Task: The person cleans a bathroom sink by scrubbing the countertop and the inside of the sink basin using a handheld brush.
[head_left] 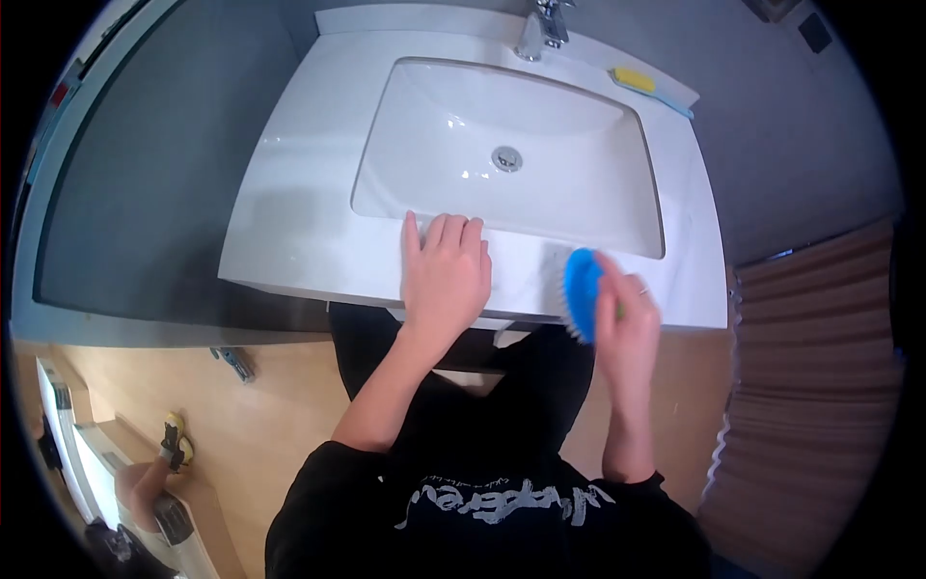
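Nearest you, your right hand [629, 323] is curling around the blue brush [582, 289], which is hanging over the front edge of the table [299, 174], right of its middle, with pale bristles facing left; blur is hiding whether they are touching the edge. Your left hand [447, 275] is lying palm down across that front edge, near its middle, fingers partly spread and reaching the near rim of the basin [424, 145], pinching nothing that is showing. For good control, you should be pressing the left palm as a brace with its fingers clear of the bristles, and the right hand should be gripping firmly, turning the bristles squarely to the surface and pressing lightly. Beyond, the basin's drain [507, 159] is shining, the faucet [532, 39] is standing at the table's back edge, and a yellow-headed brush [641, 84] is lying toward the back right corner
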`<state>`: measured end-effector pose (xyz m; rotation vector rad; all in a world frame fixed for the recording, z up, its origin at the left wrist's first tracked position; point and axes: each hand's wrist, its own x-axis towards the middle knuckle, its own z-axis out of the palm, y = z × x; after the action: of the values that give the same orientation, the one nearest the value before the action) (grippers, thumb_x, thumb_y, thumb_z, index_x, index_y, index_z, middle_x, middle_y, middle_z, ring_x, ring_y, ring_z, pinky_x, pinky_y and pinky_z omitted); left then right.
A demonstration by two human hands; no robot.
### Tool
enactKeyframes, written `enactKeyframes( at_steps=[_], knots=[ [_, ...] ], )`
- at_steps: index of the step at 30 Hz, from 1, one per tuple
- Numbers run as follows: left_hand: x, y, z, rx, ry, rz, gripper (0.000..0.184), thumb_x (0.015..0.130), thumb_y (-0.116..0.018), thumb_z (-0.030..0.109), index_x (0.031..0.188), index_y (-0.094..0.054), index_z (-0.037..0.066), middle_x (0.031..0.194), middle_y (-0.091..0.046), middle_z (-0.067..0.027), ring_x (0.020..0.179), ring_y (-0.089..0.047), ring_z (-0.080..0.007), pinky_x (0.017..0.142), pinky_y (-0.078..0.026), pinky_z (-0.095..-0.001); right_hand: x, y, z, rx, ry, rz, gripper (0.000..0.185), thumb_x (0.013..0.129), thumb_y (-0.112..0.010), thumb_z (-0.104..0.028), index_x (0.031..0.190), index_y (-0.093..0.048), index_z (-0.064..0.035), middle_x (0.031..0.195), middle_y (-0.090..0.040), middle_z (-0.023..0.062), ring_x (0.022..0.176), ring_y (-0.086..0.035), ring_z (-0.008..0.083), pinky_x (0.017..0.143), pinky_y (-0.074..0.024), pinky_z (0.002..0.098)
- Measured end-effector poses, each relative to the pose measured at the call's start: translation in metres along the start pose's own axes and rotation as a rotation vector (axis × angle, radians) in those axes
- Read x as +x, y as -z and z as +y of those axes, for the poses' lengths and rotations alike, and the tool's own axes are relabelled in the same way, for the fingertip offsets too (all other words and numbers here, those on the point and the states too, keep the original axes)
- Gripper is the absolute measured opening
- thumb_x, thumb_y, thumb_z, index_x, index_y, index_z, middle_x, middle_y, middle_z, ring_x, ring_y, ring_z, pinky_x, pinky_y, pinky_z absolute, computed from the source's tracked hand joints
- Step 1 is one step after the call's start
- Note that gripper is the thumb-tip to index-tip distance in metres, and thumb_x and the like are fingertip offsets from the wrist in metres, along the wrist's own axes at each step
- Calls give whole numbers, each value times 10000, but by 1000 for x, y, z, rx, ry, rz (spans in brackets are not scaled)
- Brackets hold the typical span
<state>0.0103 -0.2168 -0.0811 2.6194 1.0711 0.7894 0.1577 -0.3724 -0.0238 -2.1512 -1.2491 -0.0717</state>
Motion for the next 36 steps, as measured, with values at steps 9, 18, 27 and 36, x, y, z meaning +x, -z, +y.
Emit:
enactKeyframes(
  at_steps=[9,18,27,36],
  knots=[
    [1,-1,2,9,-10,51,230,912,-621,134,1119,-654,40,1080,-643,-83,1105,-584,-259,1149,-310,-557,61,-6,52,-209,-66,170,270,974,-580,-167,1208,-701,-109,915,-689,210,832,-671,392,732,-536,463],
    [0,-4,-2,14,-57,36,250,907,-618,133,1136,-649,38,1086,-641,-86,1122,-582,-267,1144,-313,-573,12,-19,-30,149,69,-93,269,907,-648,-141,1166,-720,-136,857,-653,171,702,-660,376,619,-538,453],
    [0,-4,1,-5,3,8,249,928,-588,120,1164,-631,53,1130,-639,-101,1146,-572,-297,1162,-297,-554,58,55,139,-250,-327,362,295,985,-559,-227,1192,-724,-95,940,-706,234,879,-676,415,766,-533,459],
    [0,-5,1,5,-36,30,281,904,-623,143,1161,-628,30,1122,-633,-100,1127,-572,-286,1162,-300,-564,-9,43,59,-83,-182,192,267,968,-596,-155,1199,-720,-110,869,-681,212,810,-668,395,726,-538,442]
  ],
)
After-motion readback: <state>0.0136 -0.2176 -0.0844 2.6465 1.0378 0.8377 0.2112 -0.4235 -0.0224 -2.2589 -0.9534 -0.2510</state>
